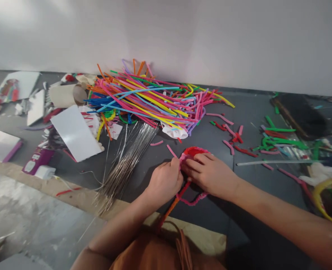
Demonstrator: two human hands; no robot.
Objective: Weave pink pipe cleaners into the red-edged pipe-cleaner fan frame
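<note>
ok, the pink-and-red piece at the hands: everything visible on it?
The pink-and-red piece looks fuzzy, like pipe cleaner: red patch, pink rim. It sits over the dark table. The left hand grips its left edge; the right hand covers much of it, hiding its full shape. A pink loop shows nearer the wearer; any join is hidden.

The person's clothes [146, 251] are rusty brown. There is a bunch of thin brown strings [184, 247] at the front. The left hand [164, 182] and right hand [212, 176] are bare, and both forearms [272, 210] are bare too.
</note>
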